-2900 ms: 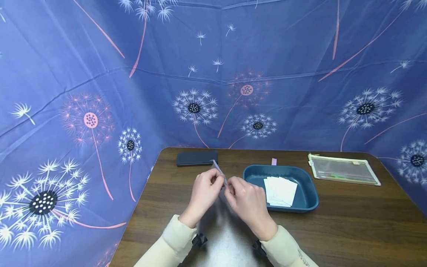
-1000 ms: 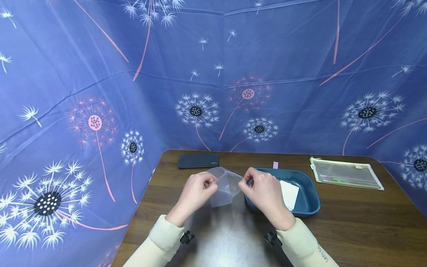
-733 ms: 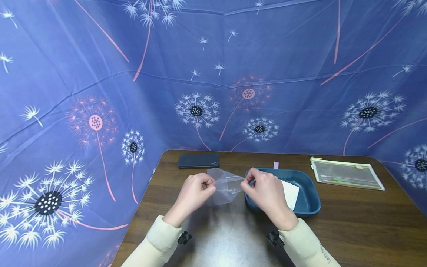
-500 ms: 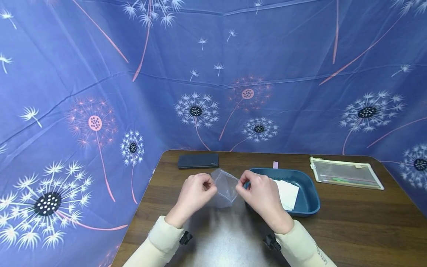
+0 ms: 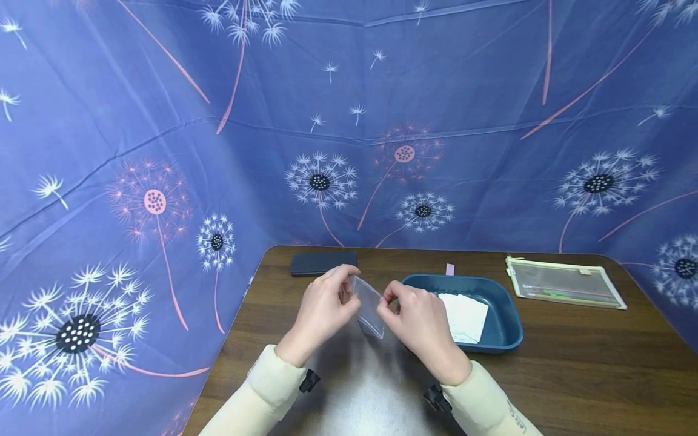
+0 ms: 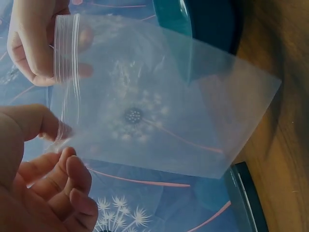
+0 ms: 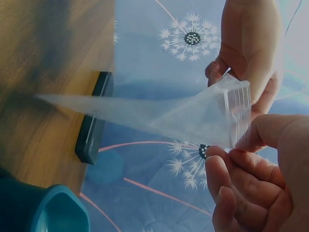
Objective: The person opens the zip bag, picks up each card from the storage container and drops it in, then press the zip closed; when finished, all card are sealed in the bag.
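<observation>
A small clear zip bag [image 5: 369, 307] hangs above the wooden table [image 5: 572, 375], held by both hands. My left hand [image 5: 349, 286] pinches one side of its zip edge and my right hand [image 5: 386, 298] pinches the other side. The hands are close together and the bag looks nearly flat. In the left wrist view the bag [image 6: 164, 111] spreads out from the zip strip, with the right hand [image 6: 36, 46] at the top and the left hand [image 6: 46, 159] below. In the right wrist view the bag [image 7: 169, 116] narrows to a point away from both hands.
A teal tray [image 5: 509, 330] with white cards [image 5: 465, 315] sits just right of my hands. A dark flat case [image 5: 316, 261] lies at the table's back left. A clear zip pouch [image 5: 564, 281] and a small pink slip [image 5: 448, 269] lie at the back. Patterned blue cloth surrounds the table.
One second ago the hands held the bag's mouth pulled wide apart. They have since moved together, and the bag has closed up to a flat shape.
</observation>
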`<action>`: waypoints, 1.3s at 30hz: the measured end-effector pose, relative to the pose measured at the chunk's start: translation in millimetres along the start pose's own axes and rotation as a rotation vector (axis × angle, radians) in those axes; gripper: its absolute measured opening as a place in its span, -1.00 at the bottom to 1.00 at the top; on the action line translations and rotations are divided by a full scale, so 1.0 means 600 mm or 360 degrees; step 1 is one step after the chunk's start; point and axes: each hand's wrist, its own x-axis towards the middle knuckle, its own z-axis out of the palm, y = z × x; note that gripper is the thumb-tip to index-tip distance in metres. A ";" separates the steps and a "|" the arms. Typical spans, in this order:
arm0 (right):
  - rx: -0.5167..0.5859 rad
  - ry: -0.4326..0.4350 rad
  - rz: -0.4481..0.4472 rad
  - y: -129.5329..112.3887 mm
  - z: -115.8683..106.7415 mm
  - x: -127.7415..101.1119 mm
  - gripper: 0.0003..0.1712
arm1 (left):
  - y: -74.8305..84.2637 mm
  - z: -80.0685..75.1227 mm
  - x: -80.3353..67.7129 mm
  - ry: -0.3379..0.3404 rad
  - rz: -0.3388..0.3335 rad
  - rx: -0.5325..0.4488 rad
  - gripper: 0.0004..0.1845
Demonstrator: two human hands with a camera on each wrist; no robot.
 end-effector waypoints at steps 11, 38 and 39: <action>0.0011 -0.0028 0.0038 0.001 0.004 -0.005 -0.90 | 0.001 -0.003 0.005 0.0100 -0.0030 0.0017 -0.91; 0.0110 -0.0227 0.0266 0.029 -0.013 -0.024 -0.88 | 0.000 -0.022 0.013 0.0160 0.0049 0.0125 -0.90; 0.0124 -0.0237 0.0285 0.030 -0.014 -0.024 -0.89 | 0.000 -0.023 0.014 0.0144 0.0048 0.0139 -0.89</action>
